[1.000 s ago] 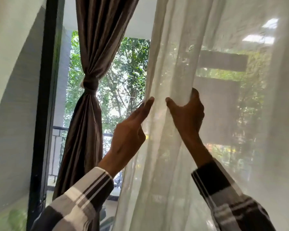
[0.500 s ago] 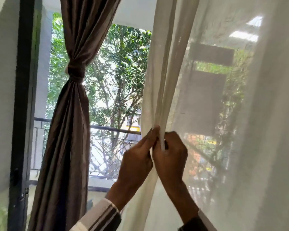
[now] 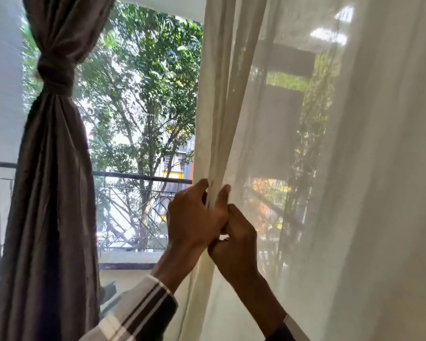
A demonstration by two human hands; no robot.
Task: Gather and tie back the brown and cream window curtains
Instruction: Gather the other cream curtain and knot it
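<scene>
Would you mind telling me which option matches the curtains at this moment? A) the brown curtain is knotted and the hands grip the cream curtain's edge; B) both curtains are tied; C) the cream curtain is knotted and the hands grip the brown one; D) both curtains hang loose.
A: the brown curtain is cinched in a knot, while the left hand and right hand bunch the cream curtain at its edge.

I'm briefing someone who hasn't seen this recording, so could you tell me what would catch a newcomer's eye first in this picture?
Most striking are the two hands low in the middle: the left hand and right hand together grip the gathered edge of the sheer cream curtain, which fills the right half. At far left hangs the brown curtain, already knotted near its top. Between them, green trees and a balcony railing show through the window.
</scene>
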